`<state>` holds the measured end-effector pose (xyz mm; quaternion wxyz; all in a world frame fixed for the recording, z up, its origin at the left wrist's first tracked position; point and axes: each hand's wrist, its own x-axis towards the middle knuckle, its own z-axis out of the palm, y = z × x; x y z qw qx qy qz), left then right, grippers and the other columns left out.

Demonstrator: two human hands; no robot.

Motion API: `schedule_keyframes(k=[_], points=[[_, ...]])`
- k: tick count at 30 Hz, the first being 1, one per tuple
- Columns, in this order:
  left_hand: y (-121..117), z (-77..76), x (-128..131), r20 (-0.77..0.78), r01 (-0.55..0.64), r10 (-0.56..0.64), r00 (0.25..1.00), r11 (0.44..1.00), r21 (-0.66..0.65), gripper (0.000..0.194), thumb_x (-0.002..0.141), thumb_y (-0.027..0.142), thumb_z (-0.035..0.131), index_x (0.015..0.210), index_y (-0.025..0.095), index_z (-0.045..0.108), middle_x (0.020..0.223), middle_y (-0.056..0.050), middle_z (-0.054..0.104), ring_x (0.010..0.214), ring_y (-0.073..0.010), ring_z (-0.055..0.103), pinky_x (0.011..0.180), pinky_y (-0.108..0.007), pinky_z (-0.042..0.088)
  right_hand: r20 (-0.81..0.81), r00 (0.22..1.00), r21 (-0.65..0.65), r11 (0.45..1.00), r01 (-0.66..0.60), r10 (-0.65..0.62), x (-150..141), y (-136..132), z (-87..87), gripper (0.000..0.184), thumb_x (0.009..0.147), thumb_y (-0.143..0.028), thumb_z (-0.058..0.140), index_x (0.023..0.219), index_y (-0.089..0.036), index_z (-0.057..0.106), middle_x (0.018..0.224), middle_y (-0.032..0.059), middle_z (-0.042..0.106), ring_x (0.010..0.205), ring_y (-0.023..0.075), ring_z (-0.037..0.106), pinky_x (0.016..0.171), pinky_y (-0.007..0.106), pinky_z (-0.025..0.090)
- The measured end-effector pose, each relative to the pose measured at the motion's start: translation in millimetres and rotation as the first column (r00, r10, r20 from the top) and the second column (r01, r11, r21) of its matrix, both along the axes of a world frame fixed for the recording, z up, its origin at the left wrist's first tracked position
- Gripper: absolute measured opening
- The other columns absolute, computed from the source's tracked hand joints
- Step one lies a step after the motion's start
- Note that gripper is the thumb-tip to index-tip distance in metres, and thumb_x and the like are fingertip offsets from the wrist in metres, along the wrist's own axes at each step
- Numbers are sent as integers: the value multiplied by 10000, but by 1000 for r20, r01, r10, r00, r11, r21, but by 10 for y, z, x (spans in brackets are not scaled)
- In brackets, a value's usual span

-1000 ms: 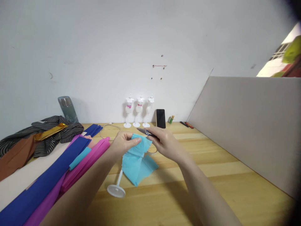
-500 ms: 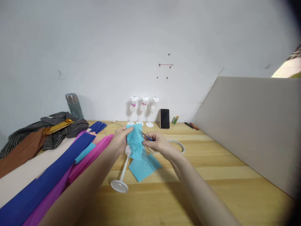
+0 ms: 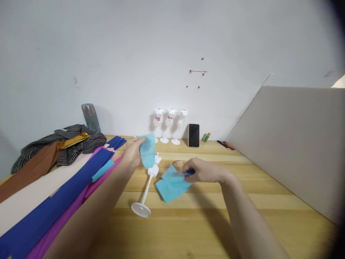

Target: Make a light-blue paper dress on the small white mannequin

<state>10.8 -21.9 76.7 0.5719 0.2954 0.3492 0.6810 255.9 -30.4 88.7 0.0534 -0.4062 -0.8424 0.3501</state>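
Note:
My left hand (image 3: 132,153) is raised above the wooden table (image 3: 205,216) and pinches a small cut piece of light blue crepe paper (image 3: 148,150). Just below it a white miniature mannequin on a stand (image 3: 147,187) lies tilted on the table. My right hand (image 3: 203,170) is closed low over the table, gripping small scissors with a blue handle (image 3: 188,173). Under and beside that hand lies the larger leftover piece of light blue paper (image 3: 171,184). A tape roll (image 3: 178,164) is partly hidden behind the right hand.
Long folded crepe sheets in blue (image 3: 51,207), magenta and purple lie at the left, with striped cloth (image 3: 71,144) and a flask (image 3: 91,118) behind. Three small mannequins (image 3: 169,120), a phone (image 3: 193,135) and pens stand by the wall. A grey partition (image 3: 293,144) bounds the right side.
The blue paper has come apart in two: my left hand lifted the small piece up and left, my right hand dropped to the table with the scissors beside the larger piece.

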Motion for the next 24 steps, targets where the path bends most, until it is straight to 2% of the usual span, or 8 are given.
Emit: schedule_keyframes(k=[3,7,9,12,14,16,19,24], points=[[-13,99,-95,29,-39,38,999,999,26,82,661,147,708,697,133,636,572,21,665,505,-108,609,545,-211,501,189,981,41,999,20,-27,54,-1,7,183,658,-231,582,542,-181,450,535,-56,329,531,89,280,498,260,204],[-104,207,-126,57,-51,47,997,996,75,93,678,150,716,727,130,639,607,8,680,514,-100,613,537,-198,499,55,983,182,970,162,-174,-15,-28,53,203,751,-333,552,629,-171,547,566,-37,403,550,105,339,512,262,246],[-148,225,-96,51,-14,10,999,996,87,95,683,148,722,740,122,650,620,-1,685,533,-103,624,557,-199,508,-7,984,196,965,173,-175,-67,-55,69,214,784,-344,524,683,-166,582,603,-25,461,570,112,384,524,261,272],[-188,220,-39,31,49,-51,998,996,75,81,688,136,716,743,110,662,665,-22,708,558,-107,639,588,-205,525,167,985,147,989,15,-40,-149,-75,12,141,723,-304,592,683,-172,622,621,-24,510,582,116,418,532,259,288],[-197,217,-23,25,64,-66,997,996,68,56,700,132,699,736,104,667,676,-29,714,555,-102,636,582,-198,521,365,931,75,996,-56,25,-210,-57,-85,88,644,-265,650,624,-180,631,561,-35,492,567,120,432,532,258,291],[-200,224,-31,37,55,-58,998,996,67,34,711,126,682,733,103,669,664,-26,710,557,-100,634,586,-196,521,474,877,-42,997,-68,80,-269,-13,-200,87,609,-250,666,568,-185,624,484,-44,465,531,124,454,517,254,296],[-203,255,-70,46,34,-38,998,997,74,28,713,126,676,733,106,670,641,-19,701,560,-106,632,595,-205,523,484,863,-142,986,-85,144,-320,69,-342,131,546,-248,718,515,-182,609,437,-61,461,488,111,457,493,239,297],[-223,316,-114,26,4,-7,1000,994,108,38,698,145,686,714,113,673,608,-1,680,524,-99,606,529,-189,490,385,919,-83,995,-58,86,-277,129,-428,233,538,-270,738,432,-179,551,403,-75,350,443,83,358,477,245,246]])
